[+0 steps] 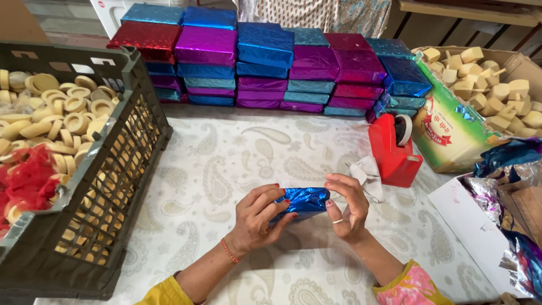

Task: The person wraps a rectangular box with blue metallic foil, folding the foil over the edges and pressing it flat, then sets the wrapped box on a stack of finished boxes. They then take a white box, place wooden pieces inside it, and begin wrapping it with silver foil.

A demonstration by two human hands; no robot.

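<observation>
My left hand (258,217) and my right hand (346,206) hold a small block wrapped in shiny blue foil (305,200) just above the table, near its front middle. The left hand's fingers fold over the block's left end. On the right end, thumb and fingers pinch the foil. Both wrists rest low over the paisley tablecloth (226,164).
A dark plastic crate (121,147) of pale round wooden pieces stands at left. Stacks of foil-wrapped boxes (265,62) in blue, purple and red line the back. A red tape dispenser (393,149), a carton of pale blocks (485,79) and loose foil sheets (508,164) are at right.
</observation>
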